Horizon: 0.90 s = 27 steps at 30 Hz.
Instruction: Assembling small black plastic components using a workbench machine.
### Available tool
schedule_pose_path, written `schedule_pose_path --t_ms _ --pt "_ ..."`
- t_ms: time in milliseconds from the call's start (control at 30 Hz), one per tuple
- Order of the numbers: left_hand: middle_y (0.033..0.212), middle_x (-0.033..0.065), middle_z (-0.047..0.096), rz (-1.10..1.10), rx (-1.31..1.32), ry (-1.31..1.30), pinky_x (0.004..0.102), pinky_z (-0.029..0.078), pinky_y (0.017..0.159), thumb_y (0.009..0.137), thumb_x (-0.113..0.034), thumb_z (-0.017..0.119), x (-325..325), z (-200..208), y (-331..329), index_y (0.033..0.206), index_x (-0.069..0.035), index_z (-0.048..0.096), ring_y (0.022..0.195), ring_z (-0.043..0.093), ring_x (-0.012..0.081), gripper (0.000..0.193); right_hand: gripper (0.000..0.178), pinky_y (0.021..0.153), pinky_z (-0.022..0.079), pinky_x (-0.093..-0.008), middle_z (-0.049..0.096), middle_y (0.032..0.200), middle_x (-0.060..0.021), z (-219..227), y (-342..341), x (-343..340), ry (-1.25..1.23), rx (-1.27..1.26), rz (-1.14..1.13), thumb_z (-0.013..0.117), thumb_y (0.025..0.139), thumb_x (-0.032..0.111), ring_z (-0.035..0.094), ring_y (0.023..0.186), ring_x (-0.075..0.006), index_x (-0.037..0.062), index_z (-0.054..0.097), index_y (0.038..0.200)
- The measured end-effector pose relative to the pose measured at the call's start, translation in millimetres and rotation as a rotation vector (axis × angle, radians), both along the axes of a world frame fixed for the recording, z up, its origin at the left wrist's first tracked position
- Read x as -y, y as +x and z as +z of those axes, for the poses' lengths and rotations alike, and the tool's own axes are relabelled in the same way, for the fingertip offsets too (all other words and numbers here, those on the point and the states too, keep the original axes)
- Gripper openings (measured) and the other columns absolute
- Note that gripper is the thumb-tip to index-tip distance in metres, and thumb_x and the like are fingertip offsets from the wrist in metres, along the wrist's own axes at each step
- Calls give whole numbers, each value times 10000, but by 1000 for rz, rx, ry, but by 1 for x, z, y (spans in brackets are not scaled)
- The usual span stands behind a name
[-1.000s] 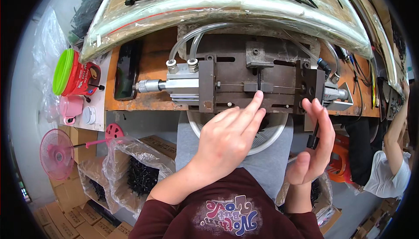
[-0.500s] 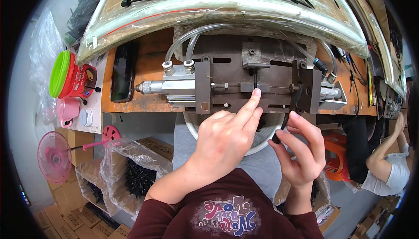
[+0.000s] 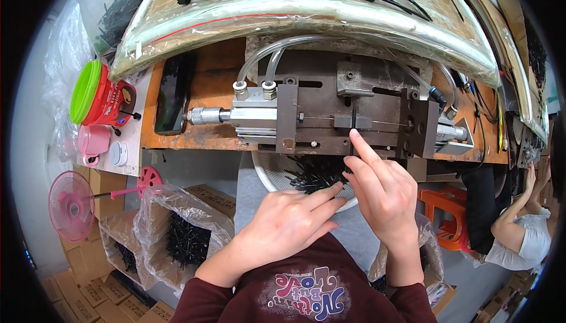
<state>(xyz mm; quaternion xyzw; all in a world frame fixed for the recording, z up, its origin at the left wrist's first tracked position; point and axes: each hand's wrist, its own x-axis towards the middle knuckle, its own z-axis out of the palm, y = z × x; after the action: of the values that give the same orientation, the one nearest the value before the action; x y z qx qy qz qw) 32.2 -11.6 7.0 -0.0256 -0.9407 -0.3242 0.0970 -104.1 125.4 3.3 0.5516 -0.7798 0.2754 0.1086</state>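
Right grip at the black rod, lower end unclear.

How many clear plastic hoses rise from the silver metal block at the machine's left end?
2. One clear plastic hose rises from the left white fitting; the other hose from the right white fitting. None seems hidden there.

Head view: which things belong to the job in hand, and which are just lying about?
Apparently the job's:
grey slotted block
black stem in its slot, by the right hand
silver air cylinders
white basket of black parts

Apparently just lying about:
black phone
pink mug
green-rimmed red tub
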Motion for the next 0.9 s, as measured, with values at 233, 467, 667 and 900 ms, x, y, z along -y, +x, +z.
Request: schedule_pose_path --t_ms 233,467,667,900 --pt "1119 124 678 -73 25 27 352 557 692 842 -269 701 3 -7 4 1075 -32 649 815 699 244 336 238 568 483 -285 665 1244 -87 13 -3 8 153 -46 -55 768 692 46 576 573 -180 37 670 910" --pt "1092 95 692 -112 -7 57 343 559 683 838 -260 708 1 -12 5 1042 -44 669 812 701 230 299 272 609 512 -318 692 1163 -98 40 -9 11 275 -34 13 793 688 93 618 624 -204 40 670 925" --pt "1088 61 711 -80 -58 56 320 568 663 825 -252 732 4 -14 14 1017 -74 698 777 707 208 265 415 858 512 -402 678 1103 -158 96 -96 44 -124 -283 -80 789 773 255 649 1007 -314 32 646 1093" --pt "1074 53 718 -108 -89 67 307 563 654 826 -245 737 -2 -14 21 1000 -88 713 765 709 195 235 885 997 476 -487 561 1284 -248 89 -208 106 195 -146 -276 688 723 714 578 1166 -370 91 564 1340"
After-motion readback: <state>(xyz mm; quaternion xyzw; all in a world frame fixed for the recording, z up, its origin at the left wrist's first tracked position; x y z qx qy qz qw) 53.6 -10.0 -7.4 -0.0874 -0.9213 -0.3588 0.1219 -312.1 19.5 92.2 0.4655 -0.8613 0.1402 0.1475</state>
